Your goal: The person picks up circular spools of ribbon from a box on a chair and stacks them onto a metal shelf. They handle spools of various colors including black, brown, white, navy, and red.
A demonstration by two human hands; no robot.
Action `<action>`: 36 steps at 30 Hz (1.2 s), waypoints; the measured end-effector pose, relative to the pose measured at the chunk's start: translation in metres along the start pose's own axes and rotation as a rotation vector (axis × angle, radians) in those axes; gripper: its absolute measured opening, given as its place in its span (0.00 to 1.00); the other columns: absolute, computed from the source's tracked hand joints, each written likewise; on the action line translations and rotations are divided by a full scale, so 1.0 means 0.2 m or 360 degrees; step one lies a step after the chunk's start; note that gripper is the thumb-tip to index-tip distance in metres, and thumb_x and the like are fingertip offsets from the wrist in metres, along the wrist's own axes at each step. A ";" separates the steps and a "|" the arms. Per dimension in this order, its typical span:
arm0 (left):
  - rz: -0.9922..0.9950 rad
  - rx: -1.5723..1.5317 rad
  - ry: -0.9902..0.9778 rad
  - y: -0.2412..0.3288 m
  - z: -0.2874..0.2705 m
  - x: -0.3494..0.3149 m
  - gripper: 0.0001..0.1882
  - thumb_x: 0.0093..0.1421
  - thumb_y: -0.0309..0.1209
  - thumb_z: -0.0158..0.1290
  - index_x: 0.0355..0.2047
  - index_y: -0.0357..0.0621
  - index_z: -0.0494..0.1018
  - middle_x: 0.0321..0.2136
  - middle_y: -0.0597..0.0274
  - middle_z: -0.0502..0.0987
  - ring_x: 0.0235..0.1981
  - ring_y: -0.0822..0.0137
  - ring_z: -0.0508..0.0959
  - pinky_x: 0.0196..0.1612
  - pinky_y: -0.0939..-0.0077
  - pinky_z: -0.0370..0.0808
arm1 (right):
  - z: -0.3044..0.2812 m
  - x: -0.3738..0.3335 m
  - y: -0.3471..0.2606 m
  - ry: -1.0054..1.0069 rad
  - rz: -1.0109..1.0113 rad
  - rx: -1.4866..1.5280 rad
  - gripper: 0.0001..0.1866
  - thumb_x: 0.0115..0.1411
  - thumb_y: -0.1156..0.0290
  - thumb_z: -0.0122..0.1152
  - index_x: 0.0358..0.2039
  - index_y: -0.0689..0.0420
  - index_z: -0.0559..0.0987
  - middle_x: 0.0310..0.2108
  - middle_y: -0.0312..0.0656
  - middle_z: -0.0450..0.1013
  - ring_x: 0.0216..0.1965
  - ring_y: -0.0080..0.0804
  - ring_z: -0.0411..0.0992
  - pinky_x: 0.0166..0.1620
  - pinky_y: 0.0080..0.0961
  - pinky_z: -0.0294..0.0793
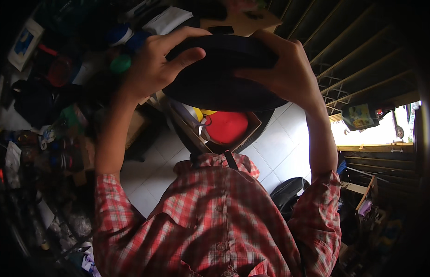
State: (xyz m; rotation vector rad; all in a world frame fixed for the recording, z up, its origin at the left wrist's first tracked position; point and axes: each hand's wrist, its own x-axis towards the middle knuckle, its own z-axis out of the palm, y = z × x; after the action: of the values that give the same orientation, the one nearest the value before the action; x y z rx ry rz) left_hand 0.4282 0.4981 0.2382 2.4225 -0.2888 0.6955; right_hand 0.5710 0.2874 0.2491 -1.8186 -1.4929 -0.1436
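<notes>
- Red, white and dark plaid long-bodied shirt [215, 217], woven-looking cloth, on the wearer's side of the grip, creased and shadowed across the front.
- Straight button placket [225, 196] down the shirt's middle, in line with the grip, set with small round buttons [219, 208].
- Left sleeve [114, 196], matching plaid, behind the grip's left side, ending near the elbow.
- Right sleeve [322, 196], behind the grip's right side, equally short and loosely rumpled.
- Left hand [155, 62] and right hand [289, 64], flanking the grip, both bare, like the forearms [112, 134].
</notes>
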 end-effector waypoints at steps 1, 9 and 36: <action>-0.0027 0.0048 0.0021 0.00 0.00 0.00 0.24 0.64 0.47 0.49 0.45 0.37 0.75 0.35 0.54 0.80 0.36 0.66 0.81 0.41 0.77 0.73 | -0.02 0.01 -0.02 -0.0004 -0.0014 -0.0013 0.23 0.40 0.69 0.76 0.36 0.62 0.77 0.26 0.45 0.77 0.28 0.29 0.78 0.33 0.25 0.76; 0.0128 -0.0287 0.0469 -0.05 0.07 0.02 0.18 0.65 0.42 0.51 0.44 0.41 0.75 0.25 0.63 0.77 0.24 0.75 0.71 0.30 0.80 0.68 | -0.18 0.03 -0.13 0.0095 0.0126 -0.0018 0.24 0.39 0.70 0.76 0.39 0.61 0.79 0.30 0.45 0.78 0.32 0.34 0.78 0.39 0.28 0.77; -0.0312 -0.1480 0.0926 -0.23 0.35 0.21 0.28 0.70 0.50 0.33 0.49 0.37 0.70 0.39 0.64 0.75 0.40 0.77 0.73 0.47 0.77 0.69 | -0.66 0.04 -0.10 0.1134 0.0479 0.0383 0.21 0.53 0.75 0.65 0.48 0.65 0.75 0.41 0.46 0.76 0.41 0.34 0.76 0.48 0.28 0.76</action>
State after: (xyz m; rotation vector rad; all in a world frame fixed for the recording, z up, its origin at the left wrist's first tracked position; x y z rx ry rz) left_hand 0.5089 0.4921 0.1906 1.2877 -0.0904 0.8841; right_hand 0.6031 0.2131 0.3551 -1.5398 -0.6998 -0.3970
